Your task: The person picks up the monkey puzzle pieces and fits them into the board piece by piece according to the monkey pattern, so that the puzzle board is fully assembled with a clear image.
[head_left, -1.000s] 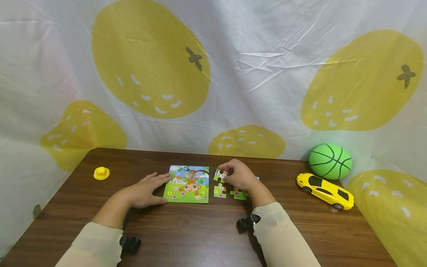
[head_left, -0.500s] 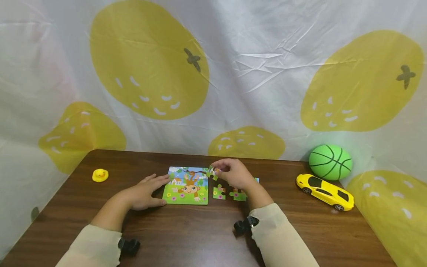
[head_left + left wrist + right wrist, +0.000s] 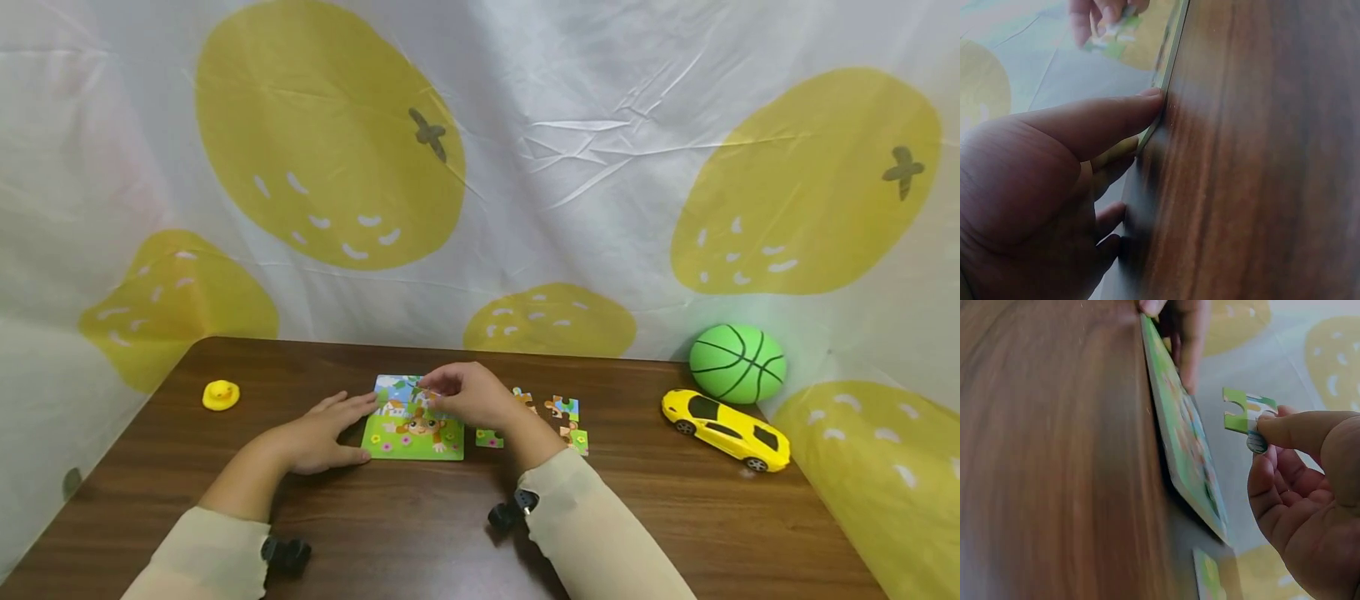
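A square puzzle board [image 3: 382,451] with a monkey picture lies flat at the middle of the table. My left hand [image 3: 318,435] rests at its left side, fingers extended, and the thumb touches the board's edge near the front corner. My right hand [image 3: 480,402] is over the board's right part. Between its thumb and fingers it pinches a green and white puzzle piece [image 3: 1235,419], which shows apart from the board in the right wrist view. Several loose puzzle pieces [image 3: 567,408] lie to the right of the board, partly hidden by my right forearm.
On the far left of the brown table [image 3: 420,533] sits a yellow rubber duck [image 3: 221,395]. A yellow toy car [image 3: 723,430] and a green ball [image 3: 738,363] stand at the right. A fruit-printed curtain [image 3: 525,208] hangs behind the table.
My right hand has lifted a puzzle piece from the loose ones and carried it left over the board. My left hand has stayed at the board's left edge.
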Demonstrator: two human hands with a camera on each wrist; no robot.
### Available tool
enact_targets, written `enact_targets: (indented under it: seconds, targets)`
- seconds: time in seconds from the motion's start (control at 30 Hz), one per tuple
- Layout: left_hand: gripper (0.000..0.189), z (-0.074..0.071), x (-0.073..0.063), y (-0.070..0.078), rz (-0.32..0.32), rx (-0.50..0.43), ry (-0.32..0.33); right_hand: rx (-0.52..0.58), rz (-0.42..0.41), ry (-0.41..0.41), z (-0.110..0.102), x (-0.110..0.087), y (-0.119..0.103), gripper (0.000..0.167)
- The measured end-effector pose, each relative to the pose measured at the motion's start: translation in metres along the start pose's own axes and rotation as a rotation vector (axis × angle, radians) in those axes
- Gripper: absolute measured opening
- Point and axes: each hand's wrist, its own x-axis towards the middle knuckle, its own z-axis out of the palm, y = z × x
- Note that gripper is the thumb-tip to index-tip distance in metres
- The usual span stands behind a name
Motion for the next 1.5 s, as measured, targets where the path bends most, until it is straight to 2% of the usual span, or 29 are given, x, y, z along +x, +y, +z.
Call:
enact_targets:
  seconds: [0.23, 0.53, 0.87, 1.07, 1.5]
  targets:
    - [0.084, -0.001, 0.001, -0.001, 0.005, -0.004, 0.005, 0.009, 0.013, -0.035, 0.018, 0.018, -0.003, 0.028]
    - [0.084, -0.001, 0.002, -0.001, 0.002, -0.002, 0.002, -0.105, 0.033, -0.068, 0.032, 0.032, -0.009, 0.025]
    - [0.088, -0.002, 0.001, 0.000, 0.005, -0.001, 0.003, -0.208, 0.080, -0.088, 0.039, 0.041, -0.014, 0.032]
    - [0.088, -0.002, -0.001, 0.001, 0.008, -0.004, 0.003, -0.224, 0.096, -0.123, 0.043, 0.044, -0.015, 0.038]
    - [0.089, -0.001, -0.002, 0.000, 0.007, -0.013, 0.006, -0.239, 0.102, -0.152, 0.046, 0.045, -0.011, 0.034]
